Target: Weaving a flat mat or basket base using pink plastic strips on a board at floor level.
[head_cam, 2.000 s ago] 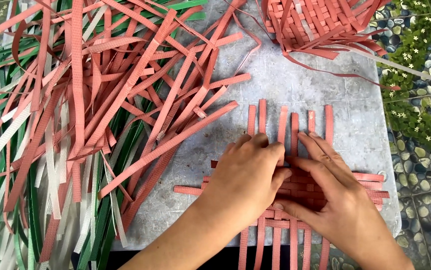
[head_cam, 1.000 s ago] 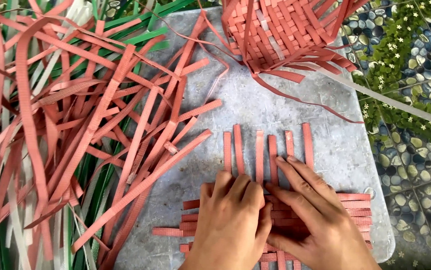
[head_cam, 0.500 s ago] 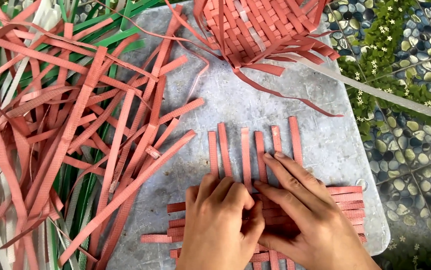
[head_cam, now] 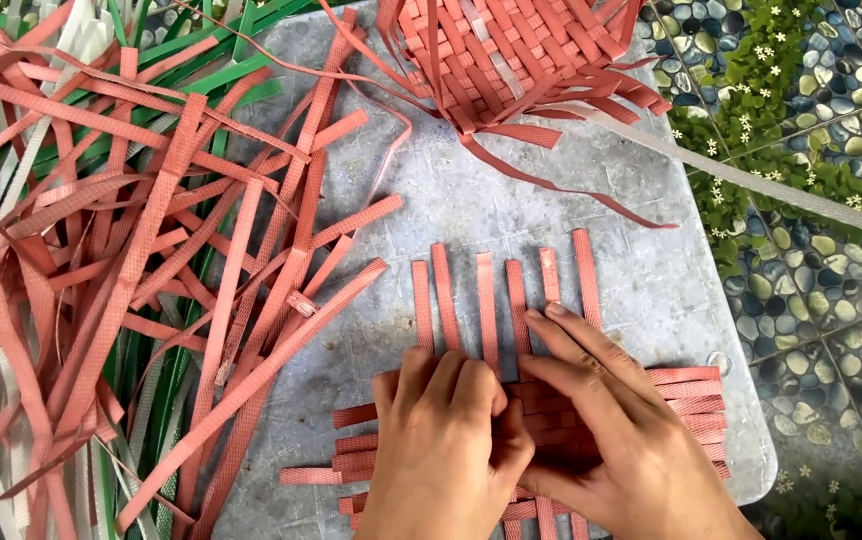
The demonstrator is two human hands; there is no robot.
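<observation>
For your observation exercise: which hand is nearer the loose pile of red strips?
Left. The left hand lies beside the loose pile of red strips; the right hand sits beyond it.

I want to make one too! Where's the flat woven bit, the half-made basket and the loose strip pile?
Woven mat (head_cam: 686,400), head view, right strip ends.
Half-made basket (head_cam: 511,55), head view, woven wall.
Loose strip pile (head_cam: 141,250), head view, pink strip.
</observation>
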